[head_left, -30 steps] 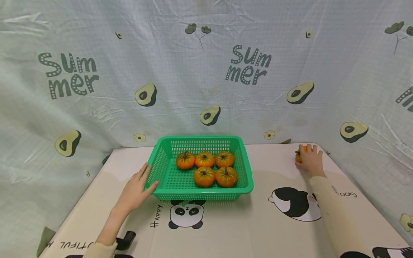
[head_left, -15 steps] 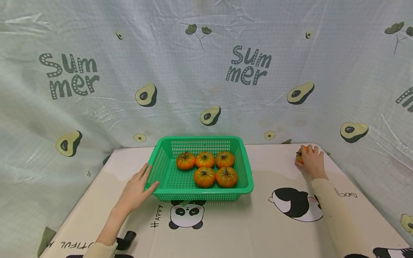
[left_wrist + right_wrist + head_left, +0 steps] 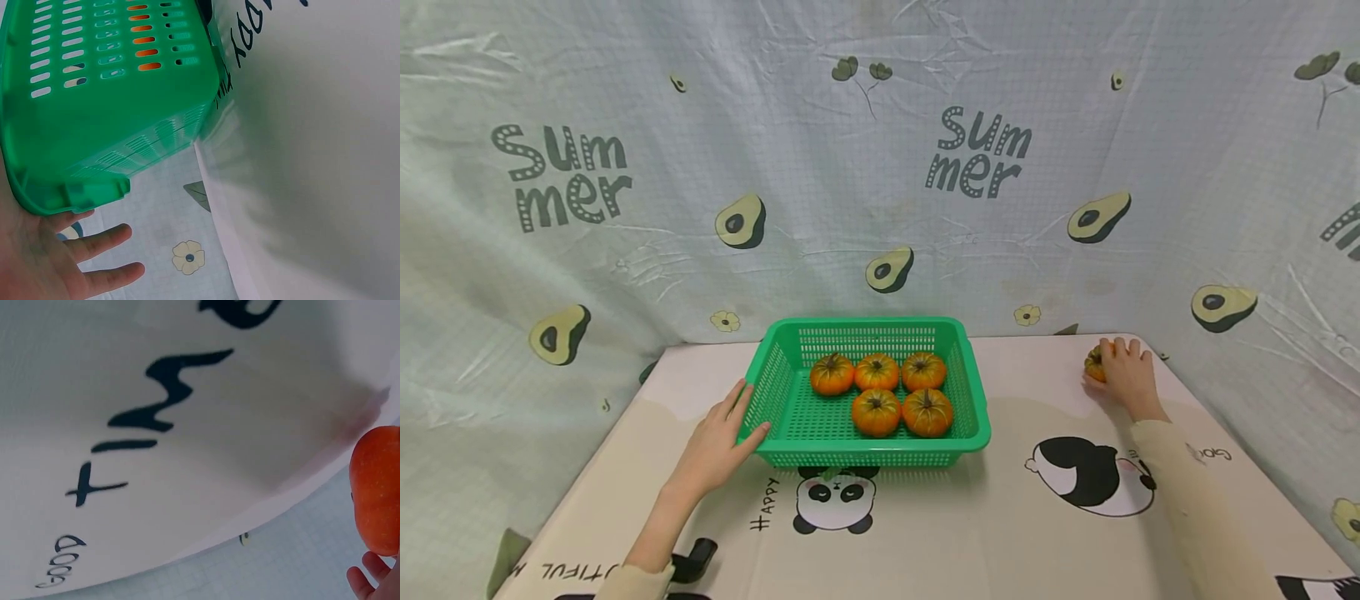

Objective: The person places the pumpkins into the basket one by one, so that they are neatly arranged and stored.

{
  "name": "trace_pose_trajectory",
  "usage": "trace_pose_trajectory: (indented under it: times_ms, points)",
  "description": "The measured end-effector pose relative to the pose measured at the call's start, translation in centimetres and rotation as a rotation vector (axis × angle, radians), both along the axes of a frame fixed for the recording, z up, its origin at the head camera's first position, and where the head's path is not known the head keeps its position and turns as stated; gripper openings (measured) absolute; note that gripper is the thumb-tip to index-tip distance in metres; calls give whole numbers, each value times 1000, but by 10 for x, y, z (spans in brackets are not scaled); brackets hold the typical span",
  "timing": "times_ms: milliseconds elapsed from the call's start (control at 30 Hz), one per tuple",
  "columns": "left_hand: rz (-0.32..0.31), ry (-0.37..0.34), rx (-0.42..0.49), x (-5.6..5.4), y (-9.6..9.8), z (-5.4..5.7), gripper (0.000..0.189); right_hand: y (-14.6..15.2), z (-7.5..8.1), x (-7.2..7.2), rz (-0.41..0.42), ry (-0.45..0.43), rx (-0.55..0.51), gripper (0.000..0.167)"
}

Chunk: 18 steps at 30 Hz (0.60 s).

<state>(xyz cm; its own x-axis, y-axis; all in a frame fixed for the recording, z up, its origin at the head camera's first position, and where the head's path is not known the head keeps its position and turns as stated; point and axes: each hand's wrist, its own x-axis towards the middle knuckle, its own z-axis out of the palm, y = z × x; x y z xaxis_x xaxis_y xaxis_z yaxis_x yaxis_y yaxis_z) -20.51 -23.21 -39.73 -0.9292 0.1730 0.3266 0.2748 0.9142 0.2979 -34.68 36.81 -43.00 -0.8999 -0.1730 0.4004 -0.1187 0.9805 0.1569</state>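
Note:
A green plastic basket (image 3: pixel 880 446) stands on the table, holding several small orange pumpkins (image 3: pixel 876 412) in its middle and right part. My left hand (image 3: pixel 713 440) rests at the basket's left rim with the fingers spread; in the left wrist view, straight fingers show past the corner of the basket (image 3: pixel 112 119). At the table's far right corner, my right hand (image 3: pixel 1131 380) grips another small pumpkin (image 3: pixel 1094 364), its fingers over the top and right side. In the right wrist view this pumpkin (image 3: pixel 377 487) appears at the right edge, with fingertips just below it.
The table (image 3: pixel 955 533) wears a cream cover printed with pandas and lettering. A pale curtain (image 3: pixel 820 167) with avocado prints hangs behind and along both sides. The table's back edge lies just behind the basket.
My right hand and its pumpkin have shifted slightly; the pumpkin has turned, showing more of its stem side. The right forearm has moved a little to the right. My left hand stays put.

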Motion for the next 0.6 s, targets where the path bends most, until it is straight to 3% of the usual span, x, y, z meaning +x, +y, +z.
trace_pose_trajectory:
  times_ms: [333,600]
  points:
    - [-2,3,2,0,0,0,67,-7,10,-2,88,56,20,73]
    - [-7,23,5,0,0,-1,67,-17,17,3,138,37,20,65]
